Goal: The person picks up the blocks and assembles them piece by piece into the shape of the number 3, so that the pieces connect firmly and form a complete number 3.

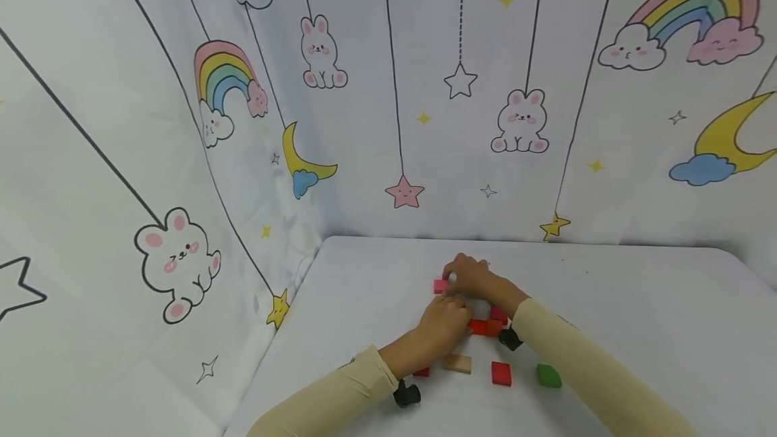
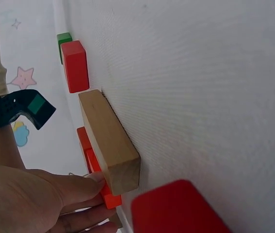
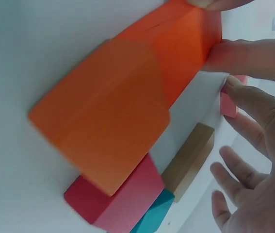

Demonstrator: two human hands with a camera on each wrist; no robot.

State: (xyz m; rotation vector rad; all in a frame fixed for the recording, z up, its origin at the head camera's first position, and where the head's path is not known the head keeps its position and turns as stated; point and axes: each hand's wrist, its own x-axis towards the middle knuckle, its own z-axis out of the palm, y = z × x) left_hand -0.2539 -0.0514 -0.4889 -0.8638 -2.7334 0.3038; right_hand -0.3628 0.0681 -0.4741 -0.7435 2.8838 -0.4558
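Note:
My left hand [image 1: 446, 326] holds a red-orange block [image 1: 478, 327] by its left end, thumb on one side and fingers on the other. That block's far end meets an orange block [image 3: 103, 114] lying on the table. Farther back, my right hand [image 1: 470, 276] pinches a small pink block [image 3: 228, 101] between thumb and forefinger, its other fingers spread. Beside the orange block lies a crimson block [image 3: 122, 199]. A teal block [image 3: 154, 211] and a wooden block [image 3: 189, 160] adjoin it in the right wrist view; my right hand and sleeve hide these from the head view.
Nearer me on the white table [image 1: 364, 295] lie a plain wooden block [image 1: 458, 364], a red block [image 1: 501, 374], a green block [image 1: 549, 375] and another red block [image 1: 421, 371], partly under my left wrist. A cloth with printed rabbits and stars hangs behind.

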